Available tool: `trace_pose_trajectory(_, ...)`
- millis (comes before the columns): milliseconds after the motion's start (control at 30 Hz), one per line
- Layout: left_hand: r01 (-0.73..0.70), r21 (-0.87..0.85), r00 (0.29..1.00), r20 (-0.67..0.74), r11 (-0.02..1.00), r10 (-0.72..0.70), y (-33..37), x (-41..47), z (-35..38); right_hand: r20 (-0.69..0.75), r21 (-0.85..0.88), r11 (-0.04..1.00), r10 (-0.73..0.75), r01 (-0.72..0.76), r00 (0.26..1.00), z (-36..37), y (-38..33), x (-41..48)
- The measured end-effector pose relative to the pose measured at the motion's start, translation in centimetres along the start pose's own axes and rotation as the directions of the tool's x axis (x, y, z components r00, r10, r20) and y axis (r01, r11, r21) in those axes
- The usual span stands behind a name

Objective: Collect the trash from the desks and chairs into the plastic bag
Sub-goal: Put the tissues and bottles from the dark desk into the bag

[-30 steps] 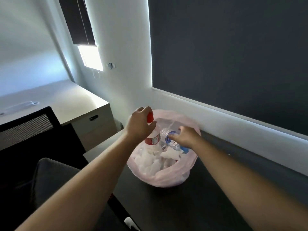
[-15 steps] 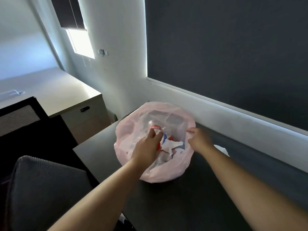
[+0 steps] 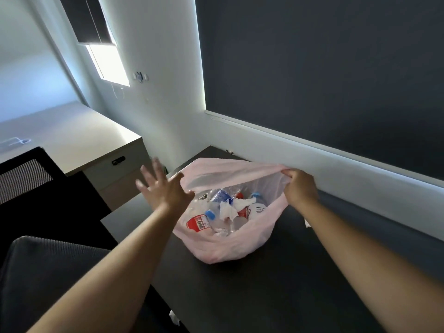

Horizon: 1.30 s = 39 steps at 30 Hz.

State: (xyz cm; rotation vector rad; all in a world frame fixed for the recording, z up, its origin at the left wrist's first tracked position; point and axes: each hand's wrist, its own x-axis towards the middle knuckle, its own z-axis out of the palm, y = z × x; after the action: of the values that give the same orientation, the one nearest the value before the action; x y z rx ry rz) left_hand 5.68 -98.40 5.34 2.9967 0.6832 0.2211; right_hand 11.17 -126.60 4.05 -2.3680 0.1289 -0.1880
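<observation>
A pale pink plastic bag [image 3: 228,248] sits on the dark desk [image 3: 276,284], its mouth wide. Inside lie clear plastic bottles with blue caps [image 3: 210,214], a red-labelled bottle [image 3: 198,222] and crumpled white tissue [image 3: 228,209]. My right hand [image 3: 300,187] pinches the bag's far right rim and holds it up. My left hand [image 3: 163,188] hovers at the bag's left rim with fingers spread, holding nothing. A small white scrap [image 3: 307,223] lies on the desk just right of the bag, partly hidden by my right forearm.
A black office chair [image 3: 36,272] stands at the lower left, against the desk's edge. A beige cabinet with a drawer [image 3: 115,162] is behind it. A white scrap [image 3: 174,317] shows below the desk's front edge. A white ledge and dark blind run along the right.
My left hand came out of the bag, leaving the red-capped bottle inside, and now spreads open at the left rim. My right hand took hold of the right rim and lifted it.
</observation>
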Motion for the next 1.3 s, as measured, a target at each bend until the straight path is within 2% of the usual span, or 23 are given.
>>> trace_pose_trajectory(67, 0.186, -0.064, 0.947, 0.277, 0.98, -0.162, -0.2, 0.7, 0.1, -0.006, 0.017, 0.999, -0.04, 0.04, 0.999, -0.7, -0.2, 0.6)
trace_pose_trajectory(100, 0.205, -0.111, 0.935, 0.315, 0.972, -0.162, 0.0, 0.8, 0.4, 0.006, 0.03, 0.997, -0.069, 0.069, 0.998, -1.2, -0.3, 0.9)
trace_pose_trajectory(200, 0.039, -0.292, 0.985, 0.174, 0.956, 0.013, 1.1, 0.8, 1.4, 0.079, 0.123, 0.98, -0.167, 0.156, 0.983, -2.6, -0.1, 2.1)
trace_pose_trajectory(267, -0.079, -0.38, 0.993, 0.053, 0.922, 0.108, 2.5, 0.8, 1.6, -0.035, 0.244, 0.958, -0.148, 0.152, 0.988, -3.2, 0.9, 3.0)
trace_pose_trajectory(333, -0.153, -0.395, 0.987, -0.009, 0.906, 0.163, 3.6, 0.8, 1.9, -0.198, 0.318, 0.943, -0.033, 0.096, 0.98, -3.0, 2.7, 3.7)
trace_pose_trajectory(400, -0.168, -0.395, 0.984, -0.015, 0.903, 0.176, 4.6, 0.8, 2.6, -0.18, 0.199, 0.979, 0.074, -0.037, 0.981, -1.9, 6.2, 4.4)
trace_pose_trajectory(467, -0.164, -0.412, 0.985, -0.021, 0.896, 0.171, 5.4, 0.6, 3.5, -0.026, -0.076, 0.991, 0.109, -0.111, 0.994, 0.2, 10.4, 4.6)
trace_pose_trajectory(533, -0.159, -0.425, 0.986, -0.026, 0.891, 0.164, 6.2, 0.3, 4.2, 0.143, -0.271, 0.958, 0.138, -0.095, 0.98, 2.3, 14.0, 4.3)
trace_pose_trajectory(600, -0.156, -0.427, 0.987, -0.027, 0.891, 0.16, 6.8, 0.2, 4.8, 0.264, -0.409, 0.904, 0.248, -0.125, 0.932, 3.8, 16.6, 3.9)
trace_pose_trajectory(700, -0.147, -0.413, 0.987, -0.007, 0.899, 0.159, 7.2, 0.3, 5.5, 0.363, -0.527, 0.849, 0.266, -0.039, 0.893, 5.5, 18.8, 3.0)
trace_pose_trajectory(833, -0.145, -0.424, 0.983, 0.041, 0.894, 0.179, 7.3, 0.4, 5.9, 0.235, -0.407, 0.903, 0.251, -0.14, 0.939, 5.6, 18.4, 2.4)
trace_pose_trajectory(867, -0.148, -0.426, 0.98, 0.057, 0.893, 0.19, 7.3, 0.4, 5.9, 0.164, -0.358, 0.921, 0.223, -0.153, 0.961, 5.0, 17.6, 2.7)
trace_pose_trajectory(933, -0.15, -0.413, 0.975, 0.088, 0.898, 0.203, 7.3, 0.3, 5.6, -0.088, -0.202, 0.975, 0.08, -0.097, 0.993, 3.4, 15.0, 3.4)
trace_pose_trajectory(1000, -0.143, -0.4, 0.974, 0.105, 0.905, 0.2, 7.4, 0.3, 5.2, -0.352, 0.001, 1.0, 0.023, -0.024, 0.936, 1.2, 10.7, 4.0)
trace_pose_trajectory(1033, -0.138, -0.395, 0.974, 0.114, 0.908, 0.198, 7.4, 0.2, 5.1, -0.438, 0.097, 0.995, 0.034, 0.01, 0.898, 0.2, 8.5, 4.3)
trace_pose_trajectory(1100, -0.134, -0.39, 0.975, 0.115, 0.911, 0.192, 7.0, 0.0, 4.4, -0.53, 0.18, 0.965, -0.067, 0.19, 0.846, -1.3, 3.7, 4.0)
trace_pose_trajectory(1167, -0.118, -0.388, 0.976, 0.124, 0.914, 0.179, 6.7, 0.0, 4.0, -0.424, 0.169, 0.926, -0.24, 0.337, 0.873, -1.4, 0.5, 2.9)
trace_pose_trajectory(1233, -0.112, -0.393, 0.978, 0.12, 0.913, 0.171, 6.0, -0.2, 3.4, -0.065, 0.116, 0.921, -0.368, 0.373, 0.928, 0.0, -1.0, 1.1)
trace_pose_trajectory(1267, -0.11, -0.397, 0.979, 0.113, 0.911, 0.168, 5.6, -0.4, 3.1, 0.116, 0.0, 0.922, -0.384, 0.387, 0.916, 0.9, -1.1, 0.2)
trace_pose_trajectory(1300, -0.111, -0.397, 0.98, 0.111, 0.911, 0.167, 5.3, -0.5, 2.9, 0.207, -0.138, 0.899, -0.384, 0.416, 0.9, 1.7, -0.6, -0.3)
